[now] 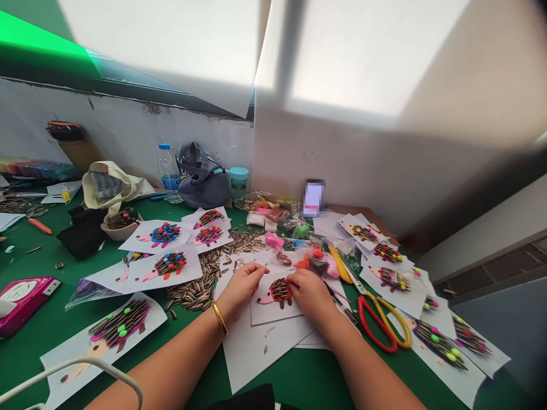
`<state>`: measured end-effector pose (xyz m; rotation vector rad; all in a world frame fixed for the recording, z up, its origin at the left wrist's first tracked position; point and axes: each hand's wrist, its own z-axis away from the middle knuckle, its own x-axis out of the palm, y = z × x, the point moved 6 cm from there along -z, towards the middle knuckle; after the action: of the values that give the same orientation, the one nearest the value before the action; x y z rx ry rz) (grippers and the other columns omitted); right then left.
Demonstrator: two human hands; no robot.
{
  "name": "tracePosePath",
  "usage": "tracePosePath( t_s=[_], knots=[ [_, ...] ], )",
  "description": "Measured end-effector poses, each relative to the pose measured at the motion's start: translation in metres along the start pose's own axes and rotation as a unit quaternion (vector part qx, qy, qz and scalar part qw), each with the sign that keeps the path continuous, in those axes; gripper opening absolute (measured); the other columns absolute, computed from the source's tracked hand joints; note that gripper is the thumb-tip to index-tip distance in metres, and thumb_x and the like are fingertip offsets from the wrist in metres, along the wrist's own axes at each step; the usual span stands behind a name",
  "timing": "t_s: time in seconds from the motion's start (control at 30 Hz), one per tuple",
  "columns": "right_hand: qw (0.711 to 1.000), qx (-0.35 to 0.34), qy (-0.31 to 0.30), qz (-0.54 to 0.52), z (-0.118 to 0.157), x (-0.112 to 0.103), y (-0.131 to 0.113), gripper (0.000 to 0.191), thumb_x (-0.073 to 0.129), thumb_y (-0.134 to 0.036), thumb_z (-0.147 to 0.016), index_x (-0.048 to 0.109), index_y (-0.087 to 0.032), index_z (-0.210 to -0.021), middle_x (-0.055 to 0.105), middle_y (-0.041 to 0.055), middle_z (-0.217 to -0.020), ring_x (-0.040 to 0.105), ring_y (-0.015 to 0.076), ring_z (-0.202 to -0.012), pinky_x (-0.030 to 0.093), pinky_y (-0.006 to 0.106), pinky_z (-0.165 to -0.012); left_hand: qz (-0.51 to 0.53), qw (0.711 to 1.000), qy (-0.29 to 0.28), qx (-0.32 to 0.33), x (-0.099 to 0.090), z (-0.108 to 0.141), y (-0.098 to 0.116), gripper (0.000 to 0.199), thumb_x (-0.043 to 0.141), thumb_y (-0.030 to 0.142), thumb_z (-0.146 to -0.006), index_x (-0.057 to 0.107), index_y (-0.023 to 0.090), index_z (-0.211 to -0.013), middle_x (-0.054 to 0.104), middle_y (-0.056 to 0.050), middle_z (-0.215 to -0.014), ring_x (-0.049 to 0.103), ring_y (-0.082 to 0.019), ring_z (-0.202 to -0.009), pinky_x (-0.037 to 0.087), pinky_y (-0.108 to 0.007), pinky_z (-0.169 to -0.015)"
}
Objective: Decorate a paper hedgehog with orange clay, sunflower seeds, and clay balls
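A hedgehog picture lies on white paper between my hands, with a pink clay face and dark striped seeds set in its orange body. My left hand, with a gold bangle at the wrist, is at the card's upper left corner. Its thumb and finger are pinched together, and anything between them is too small to make out. My right hand rests over the right side of the hedgehog. Its fingers are closed at the seeded back, and their tips hide what they hold. Striped sunflower seeds are heaped left of the card.
Red-and-yellow scissors lie right of my right hand. Bags of coloured clay sit beyond the card. Finished hedgehog cards spread on both sides. A phone leans on the wall; a bottle and blue bag stand behind.
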<state>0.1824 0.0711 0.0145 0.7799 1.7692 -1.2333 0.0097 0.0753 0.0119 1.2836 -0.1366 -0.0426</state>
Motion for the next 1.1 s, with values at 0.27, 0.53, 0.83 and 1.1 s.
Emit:
tracePosePath(
  t_s=[0.27, 0.53, 0.83, 1.1],
  knots=[
    [0.998, -0.016, 0.042, -0.048, 0.004, -0.003, 0.004, 0.019, 0.057, -0.015, -0.085, 0.075, -0.022, -0.086, 0.065, 0.0052, -0.086, 0.060, 0.0200, -0.085, 0.048, 0.032, -0.079, 0.105, 0.994, -0.006, -0.030, -0.002, -0.001, -0.003, 0.020, 0.063, 0.032, -0.080, 0.065, 0.014, -0.088, 0.046, 0.006, -0.058, 0.038, -0.005, -0.047, 0.025, -0.017, -0.043],
    [0.976, -0.095, 0.150, -0.128, 0.017, -0.023, -0.023, 0.021, 0.052, -0.024, -0.092, 0.071, -0.024, -0.101, 0.060, 0.0062, -0.084, 0.057, 0.0203, -0.081, 0.048, 0.035, -0.074, 0.393, 0.901, -0.115, -0.142, 0.014, 0.010, 0.003, 0.037, 0.046, 0.044, -0.095, 0.060, 0.012, -0.105, 0.066, -0.013, -0.100, 0.067, -0.019, -0.091, 0.054, -0.030, -0.082],
    [0.973, -0.137, 0.107, -0.149, 0.019, -0.017, -0.048, 0.015, 0.060, -0.026, -0.089, 0.070, -0.026, -0.099, 0.066, 0.0060, -0.088, 0.059, 0.0214, -0.084, 0.047, 0.036, -0.075, 0.419, 0.864, -0.233, -0.153, 0.029, 0.021, 0.004, 0.056, 0.038, 0.057, -0.094, 0.055, 0.011, -0.120, 0.065, -0.018, -0.111, 0.068, -0.018, -0.086, 0.055, -0.029, -0.074],
    [0.965, -0.059, 0.166, -0.193, 0.021, -0.028, -0.026, 0.013, 0.050, -0.026, -0.091, 0.063, -0.023, -0.092, 0.064, 0.0049, -0.084, 0.058, 0.0192, -0.079, 0.048, 0.034, -0.074, 0.364, 0.901, -0.182, -0.148, 0.029, 0.026, 0.006, 0.042, 0.048, 0.045, -0.094, 0.060, 0.010, -0.114, 0.065, -0.017, -0.113, 0.067, -0.020, -0.096, 0.053, -0.031, -0.087]
  ],
)
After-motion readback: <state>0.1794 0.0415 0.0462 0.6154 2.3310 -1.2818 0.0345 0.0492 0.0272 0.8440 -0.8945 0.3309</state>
